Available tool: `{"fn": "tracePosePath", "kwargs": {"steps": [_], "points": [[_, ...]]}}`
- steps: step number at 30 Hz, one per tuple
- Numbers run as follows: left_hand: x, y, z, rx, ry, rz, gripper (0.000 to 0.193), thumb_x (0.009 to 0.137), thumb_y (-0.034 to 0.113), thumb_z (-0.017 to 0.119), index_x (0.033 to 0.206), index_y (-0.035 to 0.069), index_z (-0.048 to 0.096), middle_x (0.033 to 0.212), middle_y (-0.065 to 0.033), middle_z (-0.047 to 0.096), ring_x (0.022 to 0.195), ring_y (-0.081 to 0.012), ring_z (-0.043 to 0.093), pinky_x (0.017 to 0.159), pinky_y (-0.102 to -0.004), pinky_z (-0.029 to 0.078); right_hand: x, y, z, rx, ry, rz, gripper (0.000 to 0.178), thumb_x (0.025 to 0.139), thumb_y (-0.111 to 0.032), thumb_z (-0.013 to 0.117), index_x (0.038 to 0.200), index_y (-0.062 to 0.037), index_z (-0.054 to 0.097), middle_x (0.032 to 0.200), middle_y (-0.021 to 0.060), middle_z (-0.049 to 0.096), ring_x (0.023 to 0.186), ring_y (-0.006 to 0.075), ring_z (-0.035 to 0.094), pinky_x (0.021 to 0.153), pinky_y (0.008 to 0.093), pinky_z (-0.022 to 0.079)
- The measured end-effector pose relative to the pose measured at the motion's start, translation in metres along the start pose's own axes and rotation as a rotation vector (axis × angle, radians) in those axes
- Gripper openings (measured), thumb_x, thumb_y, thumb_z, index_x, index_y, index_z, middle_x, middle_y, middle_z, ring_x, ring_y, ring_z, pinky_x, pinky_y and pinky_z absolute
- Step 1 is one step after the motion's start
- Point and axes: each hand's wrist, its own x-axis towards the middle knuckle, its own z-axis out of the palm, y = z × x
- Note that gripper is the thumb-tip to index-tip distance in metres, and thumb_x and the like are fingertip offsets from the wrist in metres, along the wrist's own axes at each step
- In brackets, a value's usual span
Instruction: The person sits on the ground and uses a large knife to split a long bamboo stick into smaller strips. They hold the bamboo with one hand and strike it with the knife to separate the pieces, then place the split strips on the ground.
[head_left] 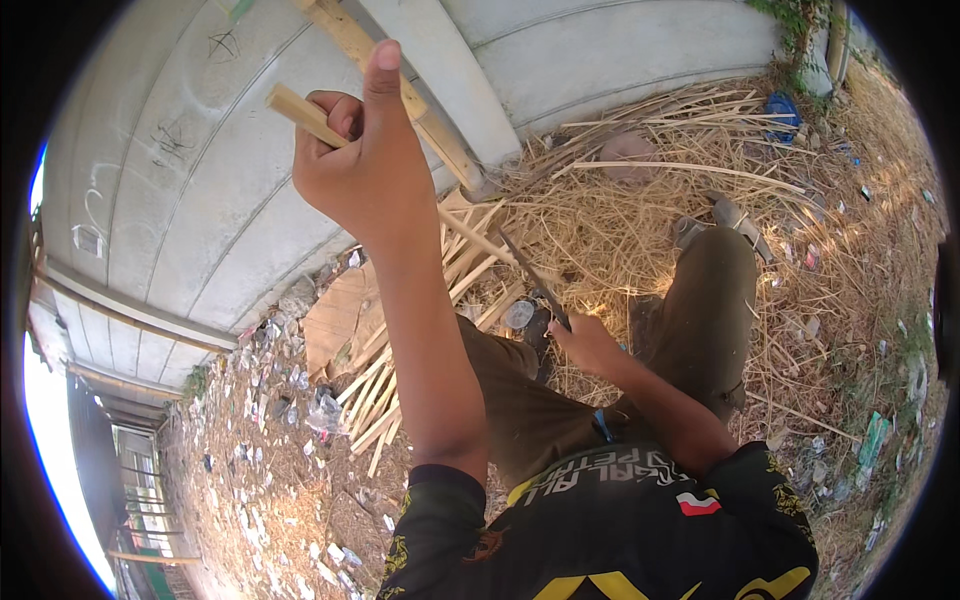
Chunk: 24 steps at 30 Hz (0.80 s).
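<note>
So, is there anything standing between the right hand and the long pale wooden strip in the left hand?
Only the narrow, dark-bladed knife that the right hand holds: it reaches up to the lower part of the long pale wooden strip. I cannot tell whether they touch. Nothing else visible stands in between.

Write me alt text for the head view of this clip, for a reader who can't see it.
The left hand, raised, grips a long wooden stick, while the right hand holds a dark-bladed knife close to the stick's lower part. Behind are a pale wall, a pile of strips and straw-coloured shavings.
</note>
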Motion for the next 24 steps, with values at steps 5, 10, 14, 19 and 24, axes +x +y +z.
{"fn": "tracePosePath", "kwargs": {"steps": [5,10,14,19,24], "points": [[0.008,-0.008,-0.022,-0.17,0.044,-0.18,0.058,0.084,0.018,0.08,0.064,0.015,0.027,0.055,0.0047,0.031,0.04,-0.0046,0.029,0.036,-0.0211,0.023,0.014,-0.031,-0.041,0.208,0.334,-0.015,0.039,0.098,-0.031,0.053,0.08,0.004,0.057,0.061,0.0145,0.055,0.057,0.024,0.055,0.057,0.0408,0.044],[0.021,-0.027,-0.049,-0.164,0.135,-0.173,0.054,0.084,0.016,0.079,0.066,0.015,0.029,0.052,0.0042,0.031,0.039,-0.0055,0.029,0.037,-0.0222,0.021,-0.023,-0.141,-0.151,0.509,0.638,-0.42,0.032,0.098,-0.031,0.055,0.079,-0.0053,0.051,0.058,0.0005,0.044,0.051,0.0095,0.043,0.048,0.0307,0.036],[0.022,-0.035,-0.067,-0.189,0.163,-0.175,0.051,0.085,0.016,0.079,0.069,0.015,0.031,0.05,0.0036,0.032,0.039,-0.0053,0.028,0.037,-0.0224,0.02,-0.039,-0.171,-0.168,0.94,0.763,-0.915,0.025,0.098,-0.021,0.051,0.077,-0.0121,0.041,0.055,0.0007,0.038,0.042,0.0115,0.037,0.039,0.0299,0.033],[0.001,-0.003,-0.038,-0.26,0.152,-0.191,0.055,0.086,0.021,0.079,0.065,0.015,0.028,0.053,0.0046,0.032,0.041,-0.004,0.03,0.038,-0.0222,0.022,0.02,0.001,0.02,0.668,0.278,0.017,0.024,0.092,-0.027,0.054,0.078,-0.0077,0.049,0.055,0.0018,0.044,0.044,0.0129,0.047,0.039,0.0298,0.037],[0.005,-0.023,-0.058,-0.195,0.119,-0.178,0.059,0.085,0.026,0.08,0.064,0.016,0.026,0.053,0.0051,0.032,0.042,-0.0037,0.03,0.038,-0.0214,0.025,0.021,-0.067,-0.058,0.606,0.136,0.13,0.031,0.092,-0.031,0.059,0.075,-0.0047,0.055,0.054,-0.0002,0.049,0.04,0.0089,0.045,0.037,0.0261,0.034]]}}
